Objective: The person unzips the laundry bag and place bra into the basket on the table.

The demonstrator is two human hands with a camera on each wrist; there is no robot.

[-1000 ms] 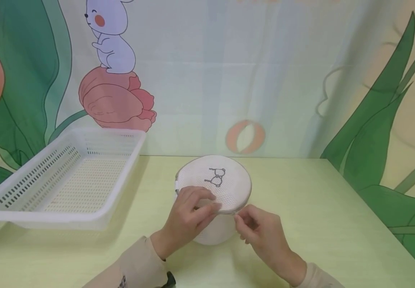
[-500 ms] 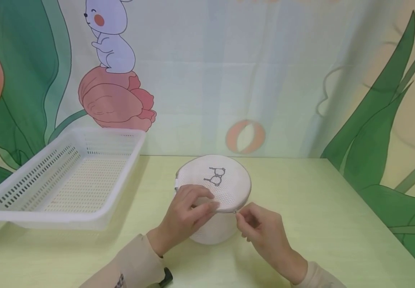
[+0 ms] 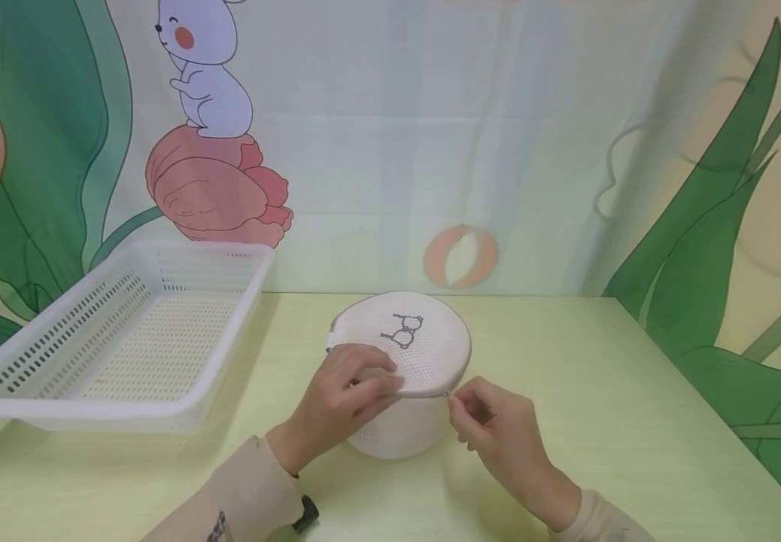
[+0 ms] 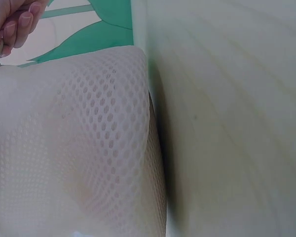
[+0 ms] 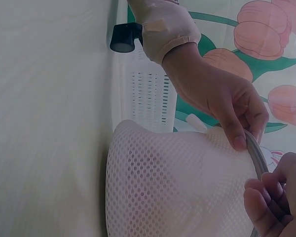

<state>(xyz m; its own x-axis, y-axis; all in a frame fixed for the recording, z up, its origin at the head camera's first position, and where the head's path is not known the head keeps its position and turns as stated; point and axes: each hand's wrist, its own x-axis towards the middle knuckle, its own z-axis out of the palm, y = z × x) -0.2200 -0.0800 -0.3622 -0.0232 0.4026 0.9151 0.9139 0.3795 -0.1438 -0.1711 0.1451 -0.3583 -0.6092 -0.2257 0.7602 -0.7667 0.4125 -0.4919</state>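
A round white mesh bag (image 3: 400, 436) stands on the table, its lid (image 3: 431, 331) printed with a glasses outline and edged by a grey zipper. My left hand (image 3: 346, 391) pinches the zipper edge at the front left of the lid, thumb on the near side. At the rim's front right, my right hand (image 3: 502, 436) pinches a small metal zipper pull, also visible in the left wrist view beside the right fingers (image 4: 23, 22). The right wrist view shows the mesh side (image 5: 153, 182), with the left hand (image 5: 222, 98) gripping the grey edge (image 5: 256, 155).
A white perforated plastic basket (image 3: 224, 369) stands at the left of the light green table (image 3: 600, 421). Behind the table hangs a cloth (image 3: 533, 150) printed with a rabbit, flowers and leaves.
The right hand has moved slightly to the right and up along the rim with the zipper pull. The left hand has shifted a little to the left, still holding the edge.
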